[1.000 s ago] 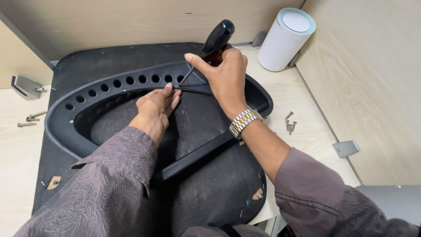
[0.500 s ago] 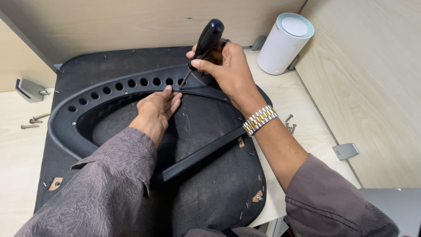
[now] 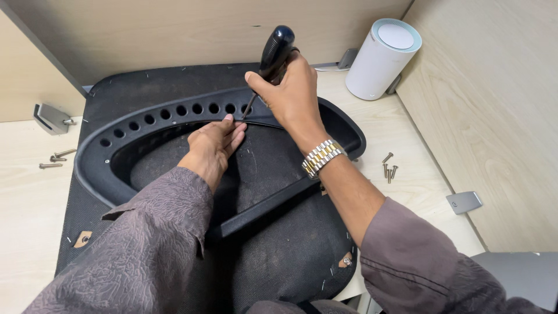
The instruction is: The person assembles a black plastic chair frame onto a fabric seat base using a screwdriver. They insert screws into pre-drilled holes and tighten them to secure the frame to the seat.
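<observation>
A black plastic frame with a row of round holes lies on a black mesh seat pad on a light wooden desk. My right hand grips a black-handled screwdriver, held nearly upright with its tip at the frame's upper rim. My left hand lies flat inside the frame, fingertips touching the rim just beside the screwdriver tip. A metal watch is on my right wrist.
A white cylinder stands at the back right by the wooden side wall. Loose screws lie right of the frame, more screws at the left. Metal brackets rest at the left and right.
The screwdriver handle has tilted and shifted slightly with my right hand. My left hand stays pressed at the rim.
</observation>
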